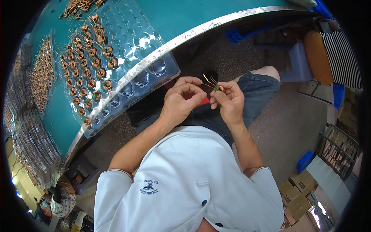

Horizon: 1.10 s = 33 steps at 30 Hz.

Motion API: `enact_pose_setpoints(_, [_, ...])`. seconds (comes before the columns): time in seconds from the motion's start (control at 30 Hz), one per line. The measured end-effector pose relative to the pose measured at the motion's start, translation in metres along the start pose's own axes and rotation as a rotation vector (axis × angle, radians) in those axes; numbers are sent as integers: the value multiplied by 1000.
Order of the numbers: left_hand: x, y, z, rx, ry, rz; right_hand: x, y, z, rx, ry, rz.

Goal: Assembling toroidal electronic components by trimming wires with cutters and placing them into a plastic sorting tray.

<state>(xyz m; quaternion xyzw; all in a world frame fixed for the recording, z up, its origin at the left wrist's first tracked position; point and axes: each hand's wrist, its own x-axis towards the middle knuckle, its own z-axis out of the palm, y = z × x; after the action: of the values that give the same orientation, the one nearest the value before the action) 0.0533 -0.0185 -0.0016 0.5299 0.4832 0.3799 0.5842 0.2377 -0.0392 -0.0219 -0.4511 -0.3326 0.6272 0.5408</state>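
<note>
While the wound coil (219, 89) sits pinched between the thumb and fingers of the right hand (232, 101), its copper and green ring partly covered, its thin wire leads (211, 80) fan away from the body and toward the person's left; the coil thus lies just to the right of the left hand (178, 101), and one lead runs sideways across the gap toward that hand's fingertips; whether the left fingers grip this lead or merely touch it, I cannot tell; the right hand is the nearer to the ring, the left hand faces the lead side; how the ring's own axis is turned is too small to make out; a red piece (203, 101) shows low between the hands, both of which are raised above the denim shorts (253, 92); farther out, to the left, a clear plastic tray (140, 42) with rows of similar coils (101, 73) overhangs the edge of the green table (185, 15); beyond it, at the far left, stand stacked trays (34, 133).
</note>
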Motion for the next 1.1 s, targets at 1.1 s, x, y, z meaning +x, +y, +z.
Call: enact_pose_setpoints(1.1, [-9,-14,5,-438,-40,-188,-14,-2,12,-582,-129,-169])
